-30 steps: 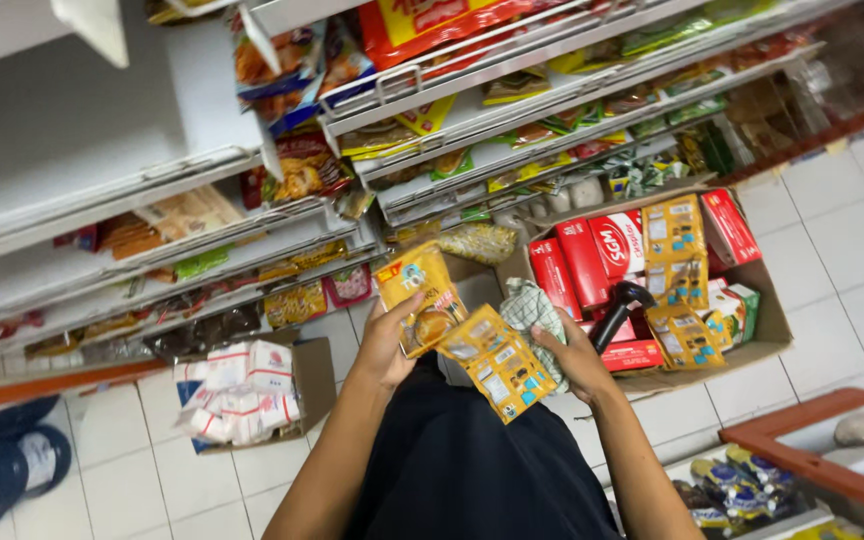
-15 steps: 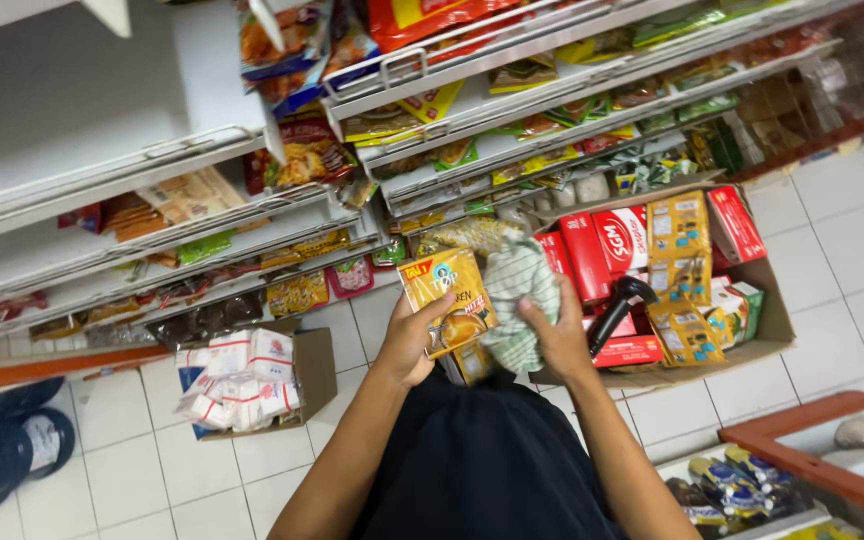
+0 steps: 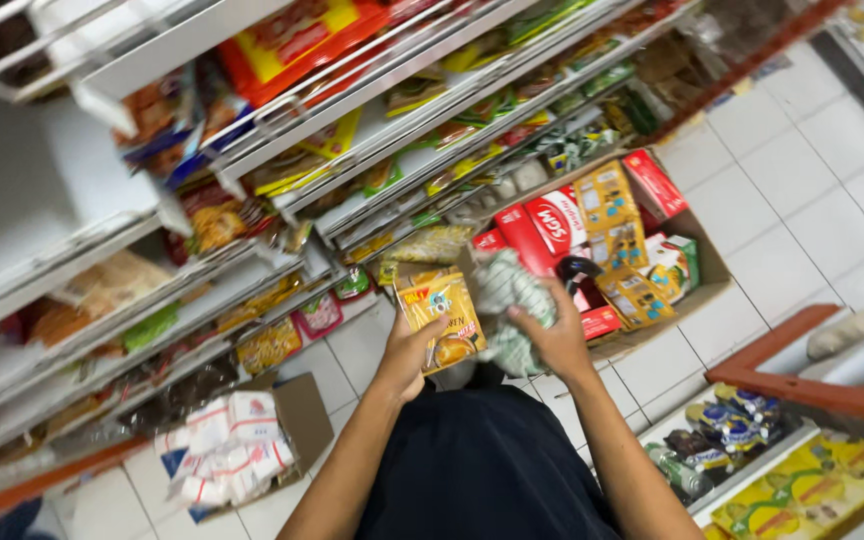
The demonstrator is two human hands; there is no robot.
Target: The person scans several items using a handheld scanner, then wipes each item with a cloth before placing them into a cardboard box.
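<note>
L hand (image 3: 407,350) is closed on a strip of yellow sachets (image 3: 442,315), R hand (image 3: 552,335) is clenched round crumpled clear plastic wrap (image 3: 507,300), both held just in front of the open cardboard box (image 3: 697,250) on the floor tiles. Strip looks unwrapped but not yet shelved; red and yellow packs remain in the box, w/ the white shelves (image 3: 282,200) just behind it part-filled, so plenty seems left.
</note>
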